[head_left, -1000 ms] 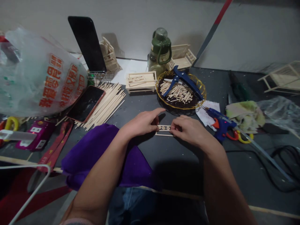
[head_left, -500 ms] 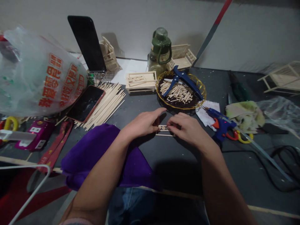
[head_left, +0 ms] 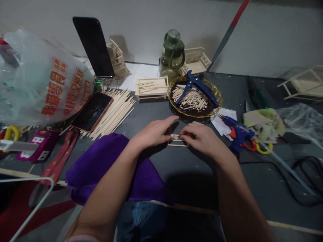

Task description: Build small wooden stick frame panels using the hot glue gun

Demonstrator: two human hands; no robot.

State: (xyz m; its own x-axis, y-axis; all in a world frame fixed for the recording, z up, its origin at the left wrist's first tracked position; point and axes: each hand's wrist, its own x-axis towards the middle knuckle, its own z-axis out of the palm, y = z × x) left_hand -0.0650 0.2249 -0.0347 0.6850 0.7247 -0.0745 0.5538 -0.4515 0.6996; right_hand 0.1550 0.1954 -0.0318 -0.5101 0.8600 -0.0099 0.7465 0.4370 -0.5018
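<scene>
A small flat frame of thin wooden sticks (head_left: 176, 140) lies on the dark table in front of me. My left hand (head_left: 153, 133) rests on its left end, fingers curled and pressed down on it. My right hand (head_left: 202, 137) pinches its right part, thumb and fingers closed on the sticks. Both hands nearly touch over the piece, hiding most of it. Just behind them stands a yellow-rimmed basket (head_left: 219, 97) with several short cut sticks and blue cutting pliers (head_left: 196, 84).
A blue glue gun (head_left: 238, 134) lies right of my right hand, its cable beyond. A bundle of long sticks (head_left: 114, 112), a phone (head_left: 92, 111), a propped phone (head_left: 94, 47), a plastic bag (head_left: 42, 80), a green bottle (head_left: 173, 53), small stick models and a purple cloth (head_left: 106, 164) surround the spot.
My right hand slid a little left along the stick frame, closing the gap to my left hand. The left hand barely moved.
</scene>
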